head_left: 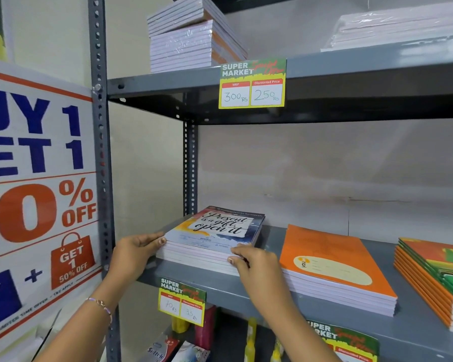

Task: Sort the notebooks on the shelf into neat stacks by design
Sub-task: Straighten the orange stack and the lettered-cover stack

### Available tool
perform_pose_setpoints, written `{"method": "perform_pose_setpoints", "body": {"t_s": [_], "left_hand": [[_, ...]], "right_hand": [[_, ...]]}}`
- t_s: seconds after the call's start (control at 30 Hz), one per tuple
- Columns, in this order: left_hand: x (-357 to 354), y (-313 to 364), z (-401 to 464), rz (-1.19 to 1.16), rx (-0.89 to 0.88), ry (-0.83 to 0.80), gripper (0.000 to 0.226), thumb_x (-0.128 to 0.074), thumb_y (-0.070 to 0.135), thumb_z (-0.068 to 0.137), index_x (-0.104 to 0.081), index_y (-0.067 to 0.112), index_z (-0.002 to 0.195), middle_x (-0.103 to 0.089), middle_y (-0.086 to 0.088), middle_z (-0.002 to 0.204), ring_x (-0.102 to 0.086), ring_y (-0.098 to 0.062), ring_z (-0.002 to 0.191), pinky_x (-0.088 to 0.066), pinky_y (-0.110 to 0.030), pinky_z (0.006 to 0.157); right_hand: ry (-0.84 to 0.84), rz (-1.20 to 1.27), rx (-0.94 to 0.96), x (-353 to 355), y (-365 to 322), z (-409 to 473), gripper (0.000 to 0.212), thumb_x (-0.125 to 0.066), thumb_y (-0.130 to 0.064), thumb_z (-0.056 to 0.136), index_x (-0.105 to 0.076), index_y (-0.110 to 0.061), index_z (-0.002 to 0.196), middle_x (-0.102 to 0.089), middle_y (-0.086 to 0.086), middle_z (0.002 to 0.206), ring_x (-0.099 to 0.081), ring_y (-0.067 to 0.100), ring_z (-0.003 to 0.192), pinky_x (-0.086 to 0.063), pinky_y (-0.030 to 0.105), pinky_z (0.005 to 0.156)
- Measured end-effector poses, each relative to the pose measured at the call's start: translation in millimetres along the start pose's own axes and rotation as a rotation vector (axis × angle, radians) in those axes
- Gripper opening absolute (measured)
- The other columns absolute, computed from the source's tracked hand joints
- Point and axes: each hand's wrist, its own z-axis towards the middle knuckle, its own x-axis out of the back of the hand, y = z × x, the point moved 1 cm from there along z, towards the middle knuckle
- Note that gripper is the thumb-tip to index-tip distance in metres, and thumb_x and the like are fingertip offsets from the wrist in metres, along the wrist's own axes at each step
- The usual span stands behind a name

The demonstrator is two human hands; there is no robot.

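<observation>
A stack of notebooks with a "Present is a gift, open it" cover [215,231] lies at the left end of the grey middle shelf [246,291]. My left hand [135,250] grips the stack's left front corner, thumb on top. My right hand [255,259] holds the stack's front right corner, fingers over the page edges. To the right lies a stack with a plain orange cover [332,262]. Further right, partly cut off by the frame, sits a stack with orange and green covers [434,273].
The upper shelf [168,82] carries wrapped notebook bundles [188,40] and a price tag [253,83]. Another price tag [182,300] hangs on the middle shelf's front edge. A perforated steel upright [101,152] and a sale poster [37,192] stand on the left. Small goods fill the shelf below.
</observation>
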Motion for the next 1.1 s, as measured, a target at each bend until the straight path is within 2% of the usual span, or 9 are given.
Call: {"method": "perform_pose_setpoints", "body": {"t_s": [0.17, 0.3, 0.4, 0.5, 0.67, 0.77, 0.8, 0.9, 1.1], "left_hand": [[2.6, -5.4, 2.3, -0.013, -0.020, -0.015, 0.021, -0.074, 0.018, 0.080, -0.076, 0.017, 0.101, -0.074, -0.006, 0.103, -0.067, -0.025, 0.102, -0.062, -0.035, 0.071], [5.6, -2.8, 3.8, 0.066, -0.082, -0.030, 0.023, -0.074, 0.022, 0.079, -0.076, 0.019, 0.102, -0.075, -0.001, 0.100, -0.067, -0.020, 0.100, -0.059, -0.024, 0.066], [7.7, -2.9, 3.0, 0.163, -0.172, -0.028, 0.026, -0.074, 0.024, 0.079, -0.076, 0.018, 0.104, -0.075, 0.002, 0.101, -0.065, -0.017, 0.100, -0.052, -0.019, 0.074], [8.0, -3.4, 3.5, 0.184, -0.204, -0.025, 0.027, -0.074, 0.024, 0.079, -0.076, 0.018, 0.105, -0.075, 0.002, 0.103, -0.064, -0.019, 0.101, -0.052, -0.026, 0.082], [10.6, -1.1, 4.7, 0.192, -0.214, -0.061, 0.022, -0.075, 0.028, 0.077, -0.077, 0.024, 0.099, -0.074, 0.016, 0.092, -0.066, -0.009, 0.095, -0.049, -0.016, 0.073], [11.8, 1.8, 2.6, 0.166, -0.166, -0.102, 0.017, -0.074, 0.039, 0.073, -0.075, 0.037, 0.090, -0.076, 0.021, 0.084, -0.068, -0.004, 0.090, -0.052, -0.015, 0.068], [11.7, 2.7, 1.5, 0.148, -0.153, -0.110, 0.021, -0.073, 0.043, 0.070, -0.075, 0.037, 0.090, -0.076, 0.022, 0.084, -0.068, -0.003, 0.090, -0.053, -0.013, 0.065], [10.9, 3.9, -1.6, 0.109, -0.143, -0.123, 0.026, -0.073, 0.047, 0.063, -0.074, 0.039, 0.088, -0.075, 0.028, 0.083, -0.069, -0.001, 0.087, -0.053, -0.007, 0.057], [13.7, -0.3, -0.7, 0.086, -0.126, -0.164, 0.035, -0.084, 0.033, 0.057, -0.075, 0.037, 0.091, -0.078, 0.017, 0.089, -0.072, 0.003, 0.086, -0.055, -0.018, 0.076]], "right_hand": [[0.023, 0.003, 0.005, 2.2, -0.6, -0.5, 0.017, -0.068, -0.024, 0.087, -0.075, -0.018, 0.101, -0.076, -0.005, 0.099, -0.067, 0.008, 0.091, -0.052, 0.020, 0.083], [0.033, 0.029, -0.024, 2.0, 0.6, 0.6, 0.018, -0.070, -0.026, 0.084, -0.076, -0.019, 0.099, -0.077, -0.007, 0.098, -0.066, 0.004, 0.087, -0.038, -0.001, 0.073], [0.034, 0.070, -0.045, 0.7, 1.6, 0.6, 0.016, -0.071, -0.025, 0.084, -0.076, -0.019, 0.098, -0.077, -0.006, 0.095, -0.066, 0.003, 0.083, -0.049, 0.009, 0.075], [0.037, 0.075, -0.053, 0.7, 1.4, 0.3, 0.016, -0.070, -0.026, 0.085, -0.076, -0.019, 0.097, -0.077, -0.006, 0.094, -0.064, 0.002, 0.078, -0.048, 0.010, 0.072], [0.028, 0.058, -0.061, 0.3, 2.2, 0.1, 0.021, -0.067, -0.031, 0.086, -0.074, -0.021, 0.103, -0.075, -0.008, 0.100, -0.064, 0.002, 0.082, -0.053, 0.016, 0.076], [0.051, 0.049, -0.085, -1.0, 2.1, 0.9, 0.027, -0.069, -0.034, 0.084, -0.072, -0.020, 0.106, -0.068, -0.001, 0.122, -0.067, 0.009, 0.096, -0.054, 0.022, 0.084], [0.044, 0.040, -0.104, -1.4, 2.5, 0.9, 0.032, -0.069, -0.037, 0.083, -0.070, -0.021, 0.110, -0.068, 0.000, 0.121, -0.067, 0.009, 0.091, -0.053, 0.021, 0.081], [0.007, 0.015, -0.133, -2.0, 2.0, -1.6, 0.046, -0.071, -0.043, 0.080, -0.063, -0.021, 0.120, -0.070, -0.003, 0.092, -0.057, 0.003, 0.066, -0.047, 0.015, 0.064], [0.057, -0.024, -0.148, -1.4, 0.6, -0.1, 0.055, -0.076, -0.040, 0.076, -0.058, -0.020, 0.123, -0.071, -0.003, 0.087, -0.055, 0.007, 0.069, -0.042, 0.014, 0.058]]}}
